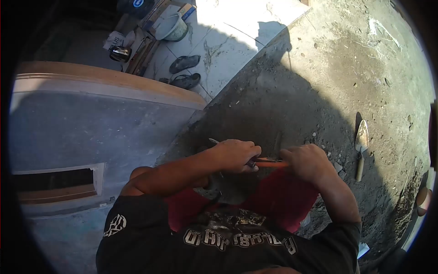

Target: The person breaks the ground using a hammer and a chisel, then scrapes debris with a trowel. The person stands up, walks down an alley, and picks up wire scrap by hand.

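Observation:
Above my knees, my left hand is closed, with a dark bit of something showing at its fingers. A thin pale tip sticks out past the far side of this hand; whether it belongs to the same thing, I cannot tell. An orange, stick-like tool spans the space between both hands, with a dark gap along its length. My right hand wraps round the tool's right end. The other end meets the fingers of my left hand. Fingers cover much of it, so its exact kind is hidden.
A trowel lies on the rough dirt floor at right. To the left stands a grey wall with a wooden top edge. Beyond are dark sandals on white tiles, a bucket and a blue water bottle.

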`<state>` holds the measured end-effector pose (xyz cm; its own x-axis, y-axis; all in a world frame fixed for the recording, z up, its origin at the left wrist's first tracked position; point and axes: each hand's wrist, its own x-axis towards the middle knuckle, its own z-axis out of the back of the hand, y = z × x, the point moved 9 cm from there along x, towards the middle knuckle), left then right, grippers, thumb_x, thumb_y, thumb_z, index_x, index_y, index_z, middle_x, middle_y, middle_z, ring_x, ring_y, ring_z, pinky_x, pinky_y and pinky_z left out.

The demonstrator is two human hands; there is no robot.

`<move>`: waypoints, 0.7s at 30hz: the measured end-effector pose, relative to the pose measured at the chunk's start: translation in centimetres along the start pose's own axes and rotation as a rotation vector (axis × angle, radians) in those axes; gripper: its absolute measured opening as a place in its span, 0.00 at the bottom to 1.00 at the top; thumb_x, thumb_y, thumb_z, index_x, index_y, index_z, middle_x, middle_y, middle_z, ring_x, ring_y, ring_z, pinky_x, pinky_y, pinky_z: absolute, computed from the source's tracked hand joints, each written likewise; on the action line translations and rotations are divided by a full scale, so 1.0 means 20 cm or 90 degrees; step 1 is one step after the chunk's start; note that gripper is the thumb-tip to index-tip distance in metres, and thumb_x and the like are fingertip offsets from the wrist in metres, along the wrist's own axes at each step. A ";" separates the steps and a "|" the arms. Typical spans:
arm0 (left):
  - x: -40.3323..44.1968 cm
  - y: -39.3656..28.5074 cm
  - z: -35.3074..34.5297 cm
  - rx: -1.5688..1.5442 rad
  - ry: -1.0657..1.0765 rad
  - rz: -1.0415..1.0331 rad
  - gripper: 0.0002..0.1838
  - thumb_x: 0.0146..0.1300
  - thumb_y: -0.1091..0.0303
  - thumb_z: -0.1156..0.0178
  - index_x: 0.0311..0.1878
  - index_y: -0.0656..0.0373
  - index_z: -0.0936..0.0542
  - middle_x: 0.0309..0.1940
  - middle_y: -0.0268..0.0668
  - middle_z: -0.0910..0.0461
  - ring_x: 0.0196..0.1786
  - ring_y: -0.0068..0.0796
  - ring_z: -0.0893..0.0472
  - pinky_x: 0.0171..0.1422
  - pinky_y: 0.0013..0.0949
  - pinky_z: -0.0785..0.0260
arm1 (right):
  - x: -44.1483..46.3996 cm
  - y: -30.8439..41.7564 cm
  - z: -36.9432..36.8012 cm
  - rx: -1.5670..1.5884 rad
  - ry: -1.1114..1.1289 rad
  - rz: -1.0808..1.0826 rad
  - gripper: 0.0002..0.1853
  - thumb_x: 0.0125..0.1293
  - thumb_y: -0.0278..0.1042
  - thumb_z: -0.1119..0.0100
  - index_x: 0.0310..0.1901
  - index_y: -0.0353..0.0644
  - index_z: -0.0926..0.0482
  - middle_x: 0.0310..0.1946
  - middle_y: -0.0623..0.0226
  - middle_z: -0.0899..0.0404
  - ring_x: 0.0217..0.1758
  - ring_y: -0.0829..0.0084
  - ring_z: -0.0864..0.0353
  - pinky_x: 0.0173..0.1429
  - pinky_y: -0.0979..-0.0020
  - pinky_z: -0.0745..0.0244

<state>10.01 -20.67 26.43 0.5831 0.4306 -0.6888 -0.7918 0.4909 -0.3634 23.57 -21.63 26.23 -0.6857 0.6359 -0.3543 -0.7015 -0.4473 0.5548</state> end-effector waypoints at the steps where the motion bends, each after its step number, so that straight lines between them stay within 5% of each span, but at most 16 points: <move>1: -0.04 0.00 0.13 0.014 -0.057 0.016 0.22 0.63 0.47 0.37 0.47 0.57 0.24 0.43 0.44 0.22 0.47 0.50 0.19 0.51 0.50 0.27 | -0.01 -0.04 0.03 -0.009 -0.060 0.008 0.09 0.69 0.36 0.49 0.47 0.46 0.23 0.37 0.61 0.17 0.44 0.57 0.15 0.48 0.57 0.20; 4: -0.20 0.05 0.52 0.012 -0.293 0.005 0.22 0.65 0.49 0.37 0.48 0.58 0.24 0.41 0.44 0.23 0.45 0.49 0.20 0.50 0.45 0.28 | -0.13 -0.17 0.20 0.047 -0.161 -0.076 0.11 0.64 0.38 0.39 0.45 0.44 0.24 0.36 0.59 0.17 0.43 0.53 0.15 0.46 0.56 0.21; 8: -0.32 0.21 0.89 -0.085 -0.414 -0.052 0.18 0.70 0.54 0.40 0.43 0.62 0.23 0.35 0.40 0.23 0.40 0.36 0.23 0.48 0.38 0.31 | -0.24 -0.46 0.24 0.086 -0.278 -0.157 0.16 0.58 0.36 0.31 0.44 0.41 0.25 0.35 0.55 0.17 0.42 0.50 0.16 0.44 0.55 0.23; 10: -0.29 0.37 0.95 -0.098 -0.405 -0.043 0.20 0.70 0.50 0.41 0.42 0.61 0.22 0.34 0.41 0.21 0.39 0.38 0.22 0.47 0.40 0.30 | -0.28 -0.56 0.26 0.156 -0.385 -0.157 0.16 0.57 0.30 0.29 0.44 0.40 0.25 0.34 0.54 0.18 0.37 0.51 0.16 0.42 0.58 0.24; 12: -0.21 0.54 0.93 -0.123 -0.384 -0.032 0.22 0.70 0.47 0.41 0.41 0.61 0.21 0.33 0.42 0.20 0.39 0.41 0.21 0.47 0.42 0.30 | -0.31 -0.62 0.25 0.334 -0.390 -0.217 0.16 0.60 0.29 0.28 0.44 0.39 0.26 0.29 0.66 0.24 0.31 0.76 0.24 0.38 0.71 0.27; 14: -0.07 0.68 0.86 -0.134 -0.306 0.003 0.17 0.71 0.55 0.42 0.41 0.63 0.23 0.34 0.38 0.24 0.39 0.32 0.26 0.50 0.36 0.32 | -0.34 -0.69 0.16 0.482 -0.482 -0.100 0.15 0.63 0.32 0.29 0.45 0.40 0.26 0.33 0.74 0.27 0.36 0.83 0.28 0.38 0.74 0.27; 15: -0.01 0.74 0.82 -0.124 -0.317 -0.011 0.15 0.71 0.57 0.43 0.42 0.62 0.27 0.31 0.37 0.27 0.37 0.32 0.27 0.49 0.36 0.32 | -0.34 -0.69 0.11 0.560 -0.492 -0.066 0.17 0.64 0.36 0.29 0.46 0.41 0.27 0.36 0.78 0.29 0.41 0.85 0.31 0.38 0.77 0.28; 18: 0.19 0.85 0.69 -0.203 -0.267 -0.050 0.12 0.72 0.60 0.45 0.43 0.60 0.32 0.30 0.39 0.31 0.37 0.36 0.28 0.49 0.37 0.33 | -0.30 -0.57 0.15 0.754 -0.475 -0.183 0.21 0.66 0.43 0.31 0.51 0.39 0.27 0.25 0.78 0.31 0.23 0.86 0.32 0.26 0.82 0.36; 21: 0.46 0.93 0.53 -0.185 -0.299 -0.185 0.11 0.70 0.64 0.44 0.45 0.59 0.33 0.36 0.43 0.30 0.40 0.46 0.27 0.49 0.42 0.33 | -0.24 -0.62 0.25 0.643 -0.566 -0.238 0.23 0.70 0.47 0.36 0.56 0.42 0.30 0.23 0.74 0.29 0.16 0.86 0.36 0.21 0.80 0.40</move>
<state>2.62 0.44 20.03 0.7477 0.6296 -0.2113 -0.5672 0.4401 -0.6961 36.62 -16.00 24.79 0.1282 0.9668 -0.2209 -0.1099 0.2352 0.9657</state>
